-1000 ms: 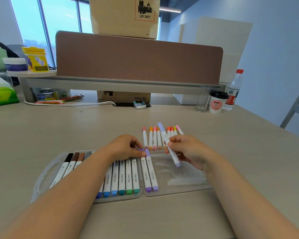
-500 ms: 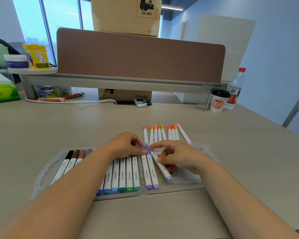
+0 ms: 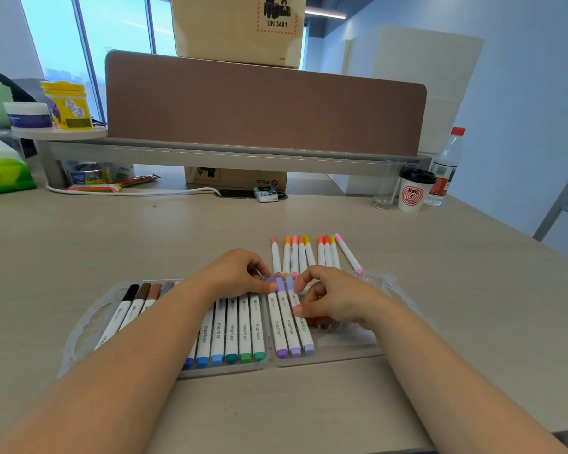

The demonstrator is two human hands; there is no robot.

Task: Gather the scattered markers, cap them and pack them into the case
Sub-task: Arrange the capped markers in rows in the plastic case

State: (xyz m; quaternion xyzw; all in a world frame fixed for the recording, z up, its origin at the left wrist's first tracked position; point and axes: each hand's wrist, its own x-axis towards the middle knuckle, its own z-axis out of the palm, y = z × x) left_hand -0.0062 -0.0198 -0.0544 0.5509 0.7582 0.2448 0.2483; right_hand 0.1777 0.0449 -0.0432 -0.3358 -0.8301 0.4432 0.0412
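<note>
A: Head view, and the right hand (image 3: 335,299) had its grip down in the case, thumb and curled fingers pinching the lilac marker (image 3: 304,332) and pressing it flat.

B: And the left hand (image 3: 240,273)?

A: That grip was curled too. Its fingertips pinched at the far caps of the two purple markers (image 3: 277,329) right alongside, steadying them.

B: So that was the change. A second earlier the lilac one was up in the air, tilted across the right grip above the case. Half a second earlier it was coming down at a slant over the purples.

A: Right, and here it lay straight, touching its neighbour, third in the row in the right half of the case (image 3: 345,350). It showed a cap at both ends.

B: What did that mean for the job?

A: One more packed, I'd judge. The left half held the blues and greens (image 3: 232,329) and the black and browns (image 3: 135,299), partly hidden under the left forearm.

B: Plenty was left outside, though.

A: Yes, the orange, red and yellow markers (image 3: 300,253) lay in a row on the counter (image 3: 456,290) just beyond the case, with the pink marker (image 3: 348,253) angled at the right end. That row looked unchanged across the frames. The right half had bare room for them.
</note>
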